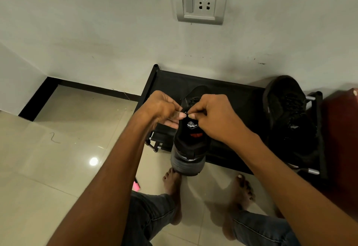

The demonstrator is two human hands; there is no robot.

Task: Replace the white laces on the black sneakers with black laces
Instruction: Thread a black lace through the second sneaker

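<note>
- Both forearms reach in from the near edge and meet over the near sneaker (188,127), which stands heel-down on the low black rack (228,90), its heel overhanging the near edge above the person's bare feet.
- Left hand (161,108): fingers curled, thumb and forefinger pinched at the top of the tongue. Right hand (211,116): likewise pinched, fingertips almost touching the left. Each appears to grasp a lace end; the lace itself is too small and dark to confirm.
- Second sneaker (288,118) lies on the right part of the rack, apparently already laced in black.
- Risk: the near sneaker is balanced on its heel with little support. A hard pull on the lace could tip it off the rack onto the tiled floor (58,158).
- Risk: black lace against black upper in dim light. An eyelet may be skipped or the lace twisted unnoticed.
- Risk: uneven tension would leave one end short for tying.
- Materials: upper looks like matte knit fabric; sole is ridged grey rubber; tongue carries a white emblem and red tab. Rack combines a dark fabric shelf with metal tubes. Floor tiles are glossy and reflective.
</note>
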